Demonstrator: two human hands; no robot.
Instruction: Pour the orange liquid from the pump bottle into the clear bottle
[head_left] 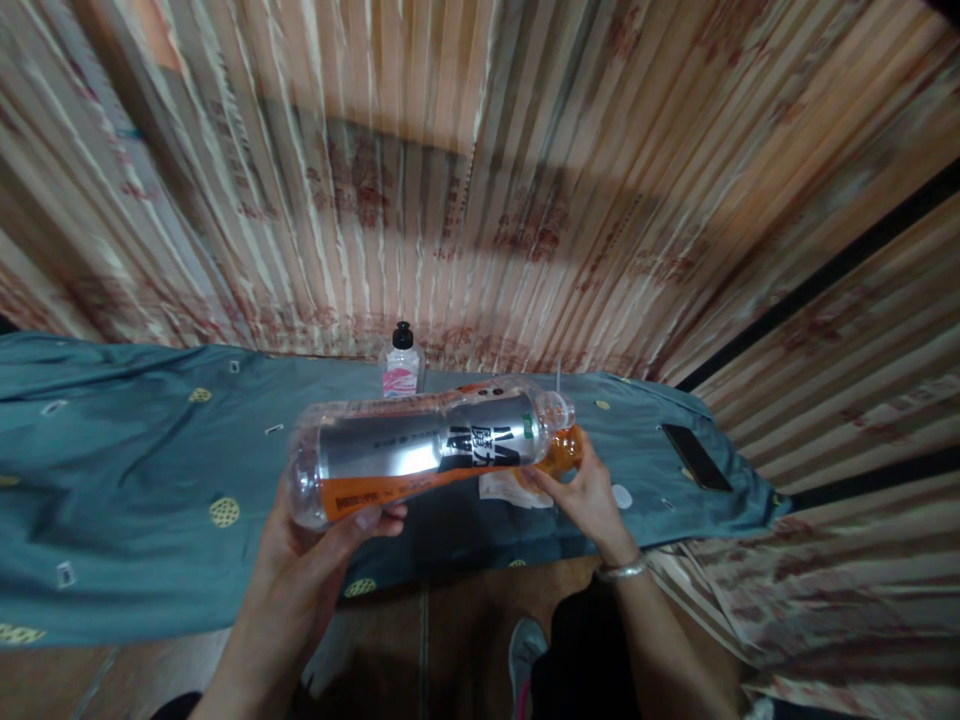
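My left hand (319, 555) grips the base end of a large clear drink bottle (405, 450) with a silver and orange label. The bottle lies nearly level, its neck pointing right. Just under its mouth, my right hand (592, 500) is closed around a small see-through container (562, 452) with orange liquid in it; the bottle hides part of it. A thin pale stick or straw (558, 372) rises behind the bottle's neck. Below the neck lies a whitish packet or paper (514, 492), partly covered. Near my right hand is a small white disc (622, 497).
A squeeze bottle (401, 375) with a black cap and pink label stands at the back, behind the large bottle. To the right lies a dark phone (695, 457) on the green patterned cloth (150, 450). Pleated curtains (420, 200) hang behind; dark poles (810, 285) are at right.
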